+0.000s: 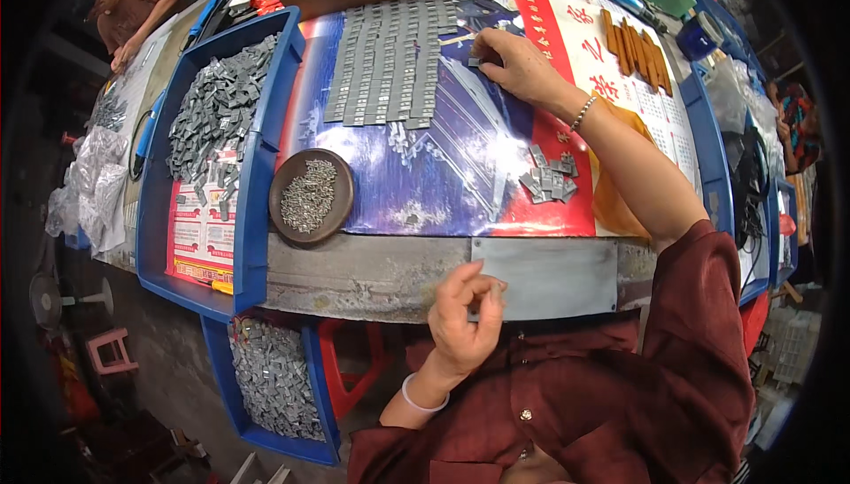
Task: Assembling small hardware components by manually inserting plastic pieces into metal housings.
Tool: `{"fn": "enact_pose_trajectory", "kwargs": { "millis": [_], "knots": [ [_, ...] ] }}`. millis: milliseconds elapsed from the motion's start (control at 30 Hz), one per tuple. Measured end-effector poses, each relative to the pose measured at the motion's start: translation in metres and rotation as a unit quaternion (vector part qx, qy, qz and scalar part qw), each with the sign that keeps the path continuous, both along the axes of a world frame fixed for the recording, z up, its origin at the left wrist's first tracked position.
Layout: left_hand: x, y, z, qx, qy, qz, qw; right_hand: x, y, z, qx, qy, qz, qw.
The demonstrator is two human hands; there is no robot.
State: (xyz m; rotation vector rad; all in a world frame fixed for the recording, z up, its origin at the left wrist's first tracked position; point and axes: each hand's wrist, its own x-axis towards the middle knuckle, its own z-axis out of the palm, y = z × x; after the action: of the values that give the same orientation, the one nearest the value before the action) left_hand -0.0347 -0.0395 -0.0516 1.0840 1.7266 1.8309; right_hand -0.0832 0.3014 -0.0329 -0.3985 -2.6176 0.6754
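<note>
At the far side of the surface, the right hand is stretched out with its fingers curled down, the fingertips pinching what looks like a small grey metal clip right at the right-hand edge of the laid-out rows of clips. These rows run in long strips away from the person, so their long axis points away from the body, and the pinched clip sits just beside the nearest strip, to its right. The left hand is held close to the body at the near edge, over a grey metal plate; its thumb and fingers are drawn together as if on something tiny, but whether it holds anything cannot be told. The right hand is by far the nearer one to the rows; the left is well apart from them. A small loose heap of clips lies by the right forearm, between the two hands. A round brown dish of small metal bits stands to the left, beside a blue tray of grey clips, with a second blue tray lower down.
</note>
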Motion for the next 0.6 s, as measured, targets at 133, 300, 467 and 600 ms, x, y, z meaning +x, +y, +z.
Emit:
{"fn": "enact_pose_trajectory", "kwargs": {
  "millis": [133,300,467,600],
  "knots": [
    [-0.003,0.004,0.002,0.033,0.077,0.031,0.996,-0.02,0.004,0.0,0.001,0.013,-0.014,1.0],
    [-0.003,0.004,-0.002,0.047,0.054,0.034,0.997,-0.035,0.016,-0.01,0.003,0.036,-0.04,0.999],
    [-0.002,0.005,-0.004,0.048,0.042,0.035,0.997,-0.043,0.018,-0.011,-0.002,0.041,-0.068,0.997],
    [0.0,0.005,-0.003,0.038,0.037,0.037,0.998,-0.047,0.019,-0.014,-0.002,0.08,-0.056,0.995]
  ]
}}
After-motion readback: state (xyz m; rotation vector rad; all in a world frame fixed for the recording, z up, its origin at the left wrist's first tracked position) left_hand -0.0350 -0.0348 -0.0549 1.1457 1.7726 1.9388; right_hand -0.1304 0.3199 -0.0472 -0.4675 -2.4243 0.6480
